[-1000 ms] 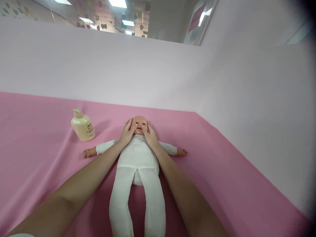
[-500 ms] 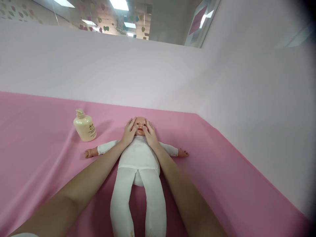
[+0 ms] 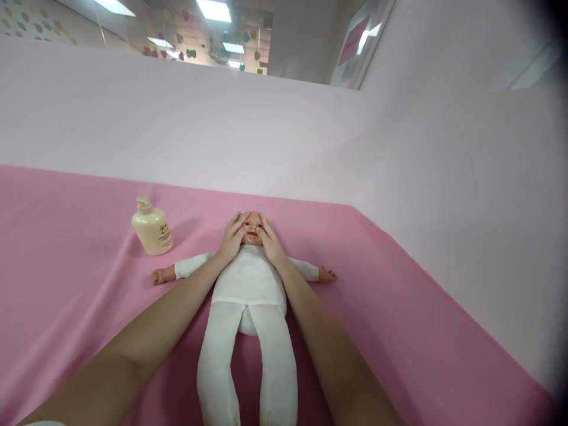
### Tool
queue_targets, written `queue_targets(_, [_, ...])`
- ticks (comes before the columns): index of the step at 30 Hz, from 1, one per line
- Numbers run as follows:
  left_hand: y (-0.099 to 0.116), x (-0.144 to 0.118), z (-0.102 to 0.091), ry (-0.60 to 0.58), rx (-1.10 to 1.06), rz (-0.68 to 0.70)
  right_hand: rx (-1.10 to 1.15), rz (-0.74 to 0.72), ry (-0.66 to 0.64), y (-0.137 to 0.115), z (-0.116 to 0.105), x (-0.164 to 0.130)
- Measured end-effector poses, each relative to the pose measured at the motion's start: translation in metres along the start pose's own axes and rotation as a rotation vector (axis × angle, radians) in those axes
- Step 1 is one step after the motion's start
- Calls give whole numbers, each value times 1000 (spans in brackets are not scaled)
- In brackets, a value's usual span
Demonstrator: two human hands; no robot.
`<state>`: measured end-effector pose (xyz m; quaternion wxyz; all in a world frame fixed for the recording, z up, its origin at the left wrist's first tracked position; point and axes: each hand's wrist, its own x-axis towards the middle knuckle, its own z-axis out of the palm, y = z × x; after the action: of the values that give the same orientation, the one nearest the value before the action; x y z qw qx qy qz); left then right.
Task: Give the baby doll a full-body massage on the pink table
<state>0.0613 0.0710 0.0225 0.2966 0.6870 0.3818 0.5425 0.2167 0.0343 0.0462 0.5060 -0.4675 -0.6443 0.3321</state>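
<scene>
A baby doll in a white top and trousers lies on its back on a pink cover, arms spread out to the sides. My left hand rests along one side of the doll's face, thumb beside the nose and fingers stretched up toward the forehead. On the opposite cheek lies my right hand, also with fingers extended and the thumb near the nose. Eyes, nose and mouth of the doll show between my hands; the sides of its head are hidden beneath them.
A cream pump bottle stands to the left of the doll's head. The pink cover has folds on its left side. White padded walls rise behind and to the right, with a window above the back one.
The fingertips of both hands have shifted slightly inward over the doll's forehead. The thumbs stay by the nose, and the doll and bottle have not visibly moved.
</scene>
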Motion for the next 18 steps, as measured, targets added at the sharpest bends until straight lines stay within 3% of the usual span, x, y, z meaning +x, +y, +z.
queue_targets(4, [-5,2,3,31,-92,-100,64,196,26,3,-2,-2])
queue_targets(6, [-7,3,4,34,-137,-159,81,223,32,6,-3,-2])
queue_targets(9, [-6,3,3,22,-131,-153,117,109,12,8,-3,-1])
queue_targets(13, [-3,1,0,6,-22,13,59,-45,-19,6,-3,1])
queue_targets(15, [-2,1,0,-1,12,65,1,-71,-18,6,-3,1])
queue_targets(18, [-5,1,1,1,-10,38,-56,-58,11,7,-1,2])
